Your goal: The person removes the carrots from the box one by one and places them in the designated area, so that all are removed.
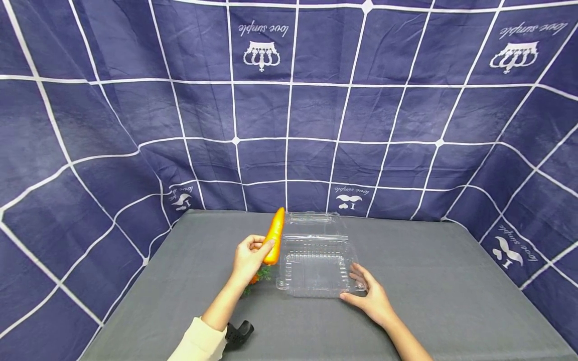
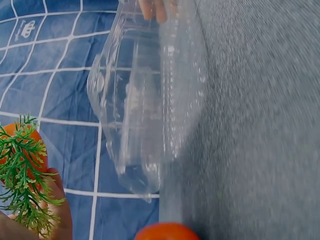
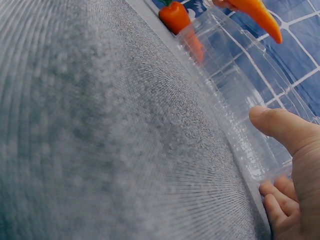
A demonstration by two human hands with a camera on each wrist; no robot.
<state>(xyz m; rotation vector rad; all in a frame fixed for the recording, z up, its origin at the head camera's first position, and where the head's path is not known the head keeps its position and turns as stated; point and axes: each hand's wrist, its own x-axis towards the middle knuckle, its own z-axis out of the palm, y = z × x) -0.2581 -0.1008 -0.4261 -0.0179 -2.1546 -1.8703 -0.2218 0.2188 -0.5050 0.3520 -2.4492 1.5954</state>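
My left hand holds an orange toy carrot above the left side of a clear plastic container, its narrow tip pointing away. Green leaves show at the thick end of this carrot in the left wrist view. The container stands with its lid folded back. At the container's front right corner my right hand grips it, thumb along the front and fingers at the right side. A second orange carrot lies on the table left of the container, partly hidden by my left arm in the head view.
A grey cloth covers the table. Blue curtain with white grid lines encloses the back and both sides. By the left sleeve is a black perforated piece.
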